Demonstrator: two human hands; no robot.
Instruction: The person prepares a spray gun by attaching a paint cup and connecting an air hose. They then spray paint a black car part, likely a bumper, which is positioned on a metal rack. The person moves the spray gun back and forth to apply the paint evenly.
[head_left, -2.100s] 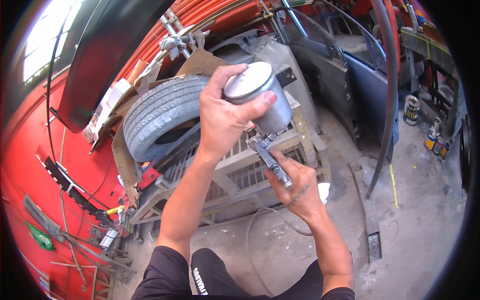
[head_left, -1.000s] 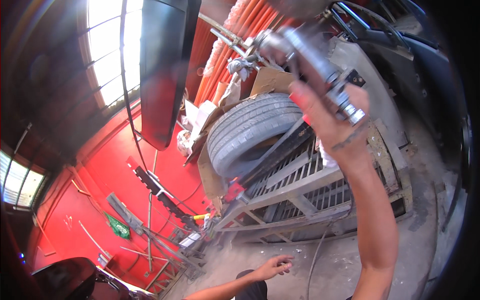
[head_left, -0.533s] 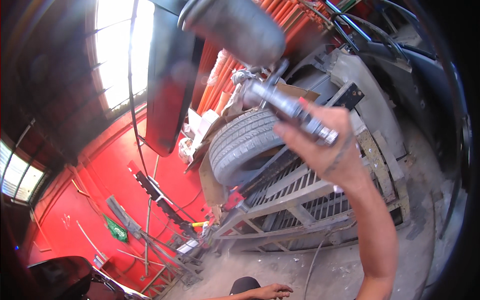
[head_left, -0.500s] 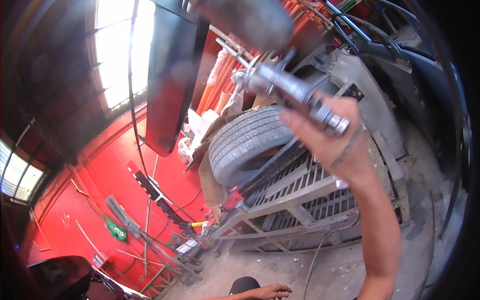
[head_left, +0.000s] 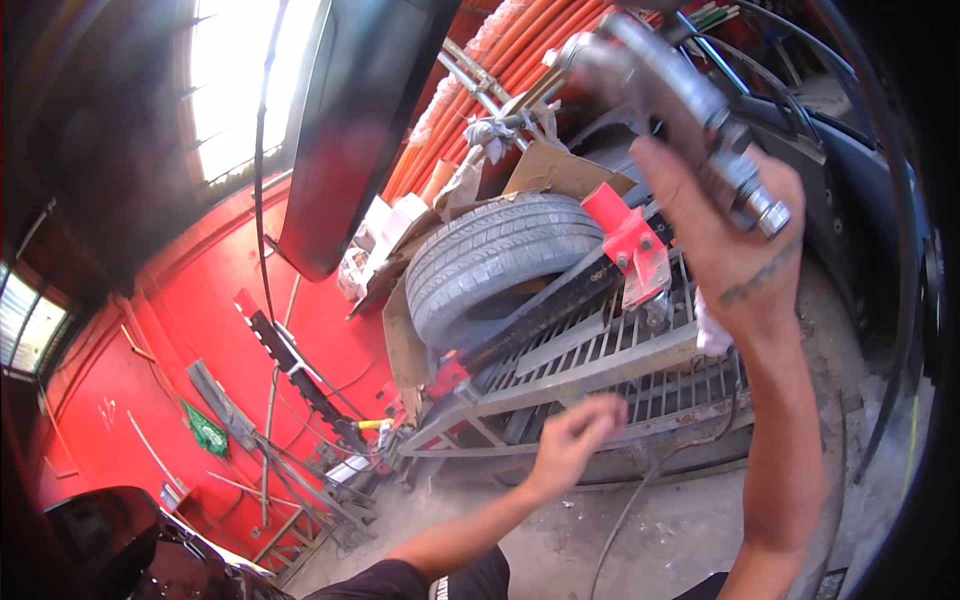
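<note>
My right hand is raised at the upper right, wrapped round a silver metal spray gun. The gun slants up and to the left, and its upper end is smeared by motion and partly cut off by the frame's top edge. My left hand is lower, near the middle, in front of a slatted metal rack. Its fingers look bent but are blurred, and nothing shows in them. Behind the hands, a grey tyre lies on the rack beside a red metal bracket.
The slatted metal rack stands on a concrete floor. A long dark glossy panel hangs at the upper left. Dark vehicle doors stand at the right. A hose runs over the floor. Cardboard surrounds the tyre.
My right hand has carried the spray gun up and to the right, uncovering the red bracket. My left hand has risen from the lower edge towards the rack. The view has shifted slightly.
</note>
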